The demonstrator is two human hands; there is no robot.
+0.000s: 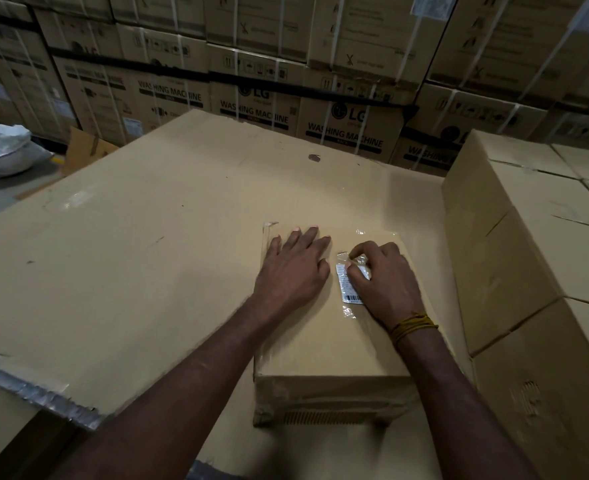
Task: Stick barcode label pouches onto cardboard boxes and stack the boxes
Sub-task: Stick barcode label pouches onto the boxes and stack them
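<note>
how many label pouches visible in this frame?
1. The label pouch lies on top of the small box, under the right hand, which pinches its top edge. The left hand rests flat beside it. More may be out of view.

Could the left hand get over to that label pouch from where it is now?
Probably yes. The left hand lies flat on the same small box, right beside the pouch, and nothing stands between them. Only the right hand, pinching the pouch, covers much of it.

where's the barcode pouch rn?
Head view, centre-right: the barcode pouch lies on top of the small box, under the right hand, just right of the flat left hand.
</note>
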